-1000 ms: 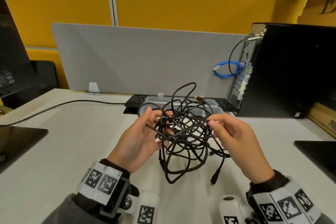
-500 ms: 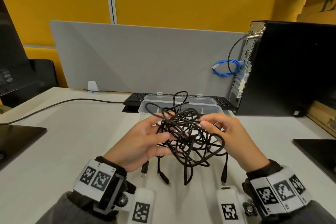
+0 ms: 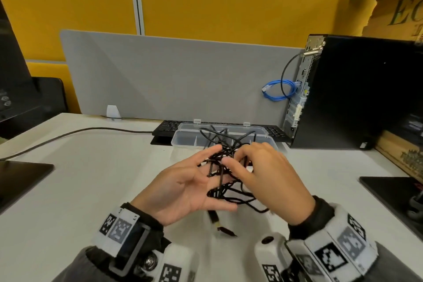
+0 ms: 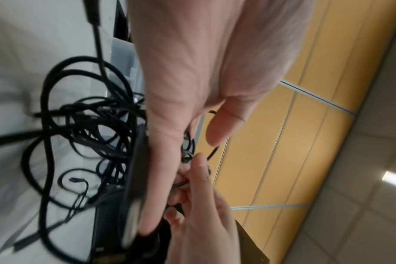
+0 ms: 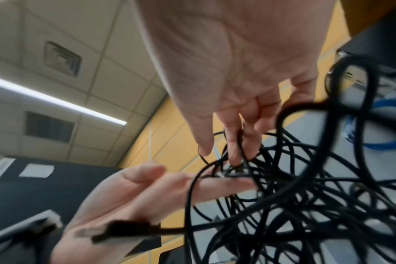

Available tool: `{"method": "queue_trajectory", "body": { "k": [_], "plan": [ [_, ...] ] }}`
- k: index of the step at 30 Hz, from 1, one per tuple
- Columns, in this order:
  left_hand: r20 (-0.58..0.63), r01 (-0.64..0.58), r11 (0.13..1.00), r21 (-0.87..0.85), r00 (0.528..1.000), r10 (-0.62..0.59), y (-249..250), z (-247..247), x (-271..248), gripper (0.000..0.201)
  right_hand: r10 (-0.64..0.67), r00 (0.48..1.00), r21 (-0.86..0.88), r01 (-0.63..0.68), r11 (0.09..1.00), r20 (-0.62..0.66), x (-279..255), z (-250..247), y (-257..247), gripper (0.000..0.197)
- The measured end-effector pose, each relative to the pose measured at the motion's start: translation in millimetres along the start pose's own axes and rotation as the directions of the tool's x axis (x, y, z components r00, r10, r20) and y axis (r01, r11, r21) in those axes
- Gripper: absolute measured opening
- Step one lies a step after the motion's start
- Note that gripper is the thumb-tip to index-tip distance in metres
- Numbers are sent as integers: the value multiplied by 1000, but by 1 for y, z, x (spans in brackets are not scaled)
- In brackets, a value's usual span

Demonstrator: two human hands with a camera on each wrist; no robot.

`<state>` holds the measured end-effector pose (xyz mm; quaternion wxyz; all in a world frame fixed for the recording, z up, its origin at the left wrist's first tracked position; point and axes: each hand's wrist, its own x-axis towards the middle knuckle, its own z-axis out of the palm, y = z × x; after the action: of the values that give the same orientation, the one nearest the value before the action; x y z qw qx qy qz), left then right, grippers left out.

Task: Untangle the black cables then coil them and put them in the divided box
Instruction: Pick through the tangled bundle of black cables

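Note:
A tangle of black cables [image 3: 225,181] hangs between my two hands above the white desk [image 3: 91,190]. My left hand [image 3: 201,181] lies palm up with fingers spread and straight, and strands run across and between them. My right hand [image 3: 238,160] comes over the top of the tangle with fingers curled into it, pinching strands. A plug [image 3: 214,217] dangles below my left palm. The right wrist view shows the cables [image 5: 305,178] bunched under my right hand [image 5: 226,62], and a USB plug [image 5: 124,230] by my left hand [image 5: 136,192]. The clear divided box [image 3: 185,138] stands just behind the hands.
A black keyboard [image 3: 164,128] lies behind the box. A black PC tower [image 3: 366,94] with a blue cable [image 3: 278,90] stands at the right. A thin black lead [image 3: 68,135] crosses the desk's left side. Black pads [image 3: 20,176] [image 3: 393,192] lie at both edges.
My hands have drawn together and the tangle is bunched tighter. The left hand has spread its fingers flat under the cables, and the right hand has moved over the top.

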<state>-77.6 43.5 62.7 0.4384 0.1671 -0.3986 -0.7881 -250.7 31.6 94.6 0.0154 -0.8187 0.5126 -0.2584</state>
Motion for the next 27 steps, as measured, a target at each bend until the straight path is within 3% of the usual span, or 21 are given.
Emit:
{"method": "queue_trajectory", "body": {
  "k": [3,6,8,10,13,14,15,16,18,20,23,25,27],
  "plan": [
    [116,93,994,62,988,-99,4,5,-6,72,68,998,169,-66,983,-3,13,4,11,25],
    [-54,146,946,290,989,-136,18,5,-14,55,57,995,331,-81,940,82,20,-4,18,22],
    [-223,117,844,523,975,3,30,1,-21,38,20,995,231,-43,972,102,22,-13,21,20],
    [-332,42,742,669,910,247,39,-5,-26,26,-27,998,17,26,1000,65,24,-19,22,16],
    [-340,-232,673,702,721,604,45,-13,-27,27,-177,982,-132,185,974,70,27,-31,6,17],
    [-305,-303,626,718,671,675,45,-14,-25,31,-220,968,-130,235,963,122,28,-35,-2,18],
    [-251,-330,571,751,658,710,42,-14,-23,39,-256,950,-139,282,949,179,29,-37,-12,17],
    [-188,-310,522,795,692,697,38,-14,-21,48,-280,933,-171,321,932,226,30,-38,-21,18],
    [-93,-196,439,877,827,555,28,-10,-17,64,-358,903,-253,413,875,237,31,-35,-38,18],
    [-59,-126,361,924,886,459,20,-10,-14,71,-419,881,-262,467,845,218,32,-25,-48,13],
    [-127,-49,322,946,855,503,18,-13,-12,59,-400,900,-26,411,911,172,35,-13,-43,6],
    [-163,-3,291,957,822,546,18,-15,-13,43,-286,954,298,247,922,94,39,-13,-34,8],
    [-182,-12,312,950,792,583,20,-16,-12,26,-97,995,642,92,761,-28,40,-15,-23,13]
  ]
}}
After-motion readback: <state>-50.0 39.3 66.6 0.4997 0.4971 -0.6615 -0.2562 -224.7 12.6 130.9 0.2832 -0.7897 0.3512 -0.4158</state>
